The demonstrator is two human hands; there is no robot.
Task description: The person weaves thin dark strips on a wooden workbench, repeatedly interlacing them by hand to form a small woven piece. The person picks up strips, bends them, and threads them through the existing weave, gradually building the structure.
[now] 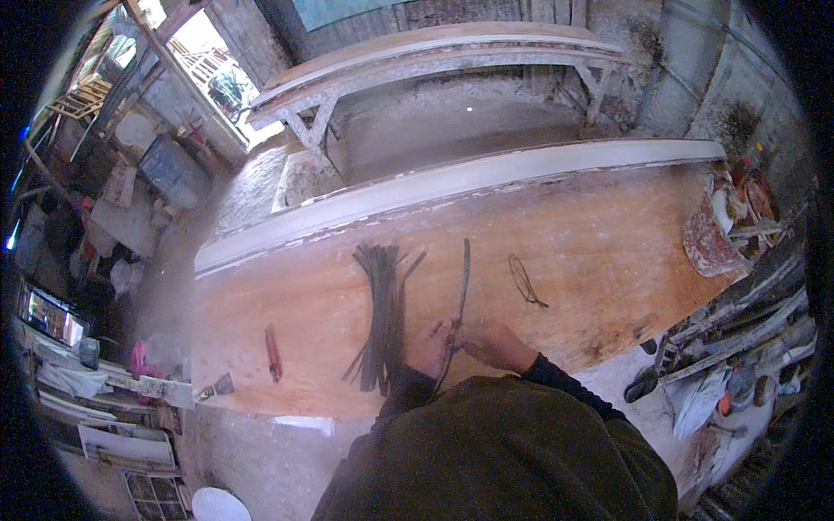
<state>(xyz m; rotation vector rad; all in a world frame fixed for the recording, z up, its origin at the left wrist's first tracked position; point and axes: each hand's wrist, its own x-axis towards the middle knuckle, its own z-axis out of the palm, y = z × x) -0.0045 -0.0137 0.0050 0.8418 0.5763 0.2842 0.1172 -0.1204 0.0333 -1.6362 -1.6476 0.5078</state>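
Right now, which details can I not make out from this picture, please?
Head view:
Left hand and right hand: exact finger placement on the dark strip, hidden by the hands themselves.
Bundle of strips: their number, hidden by overlap.
Reddish bucket: inside bottom, covered by contents.
Thin dark loop: material, too small.

Head-worn fisheye, facing down onto table (pixel 608 234).

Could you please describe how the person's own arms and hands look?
The left hand and right hand are ungloved. Black or very dark, close-fitting long sleeves reach to about the wrists, beside a dark brownish upper garment. Any rings or fine markings are too small to make out.
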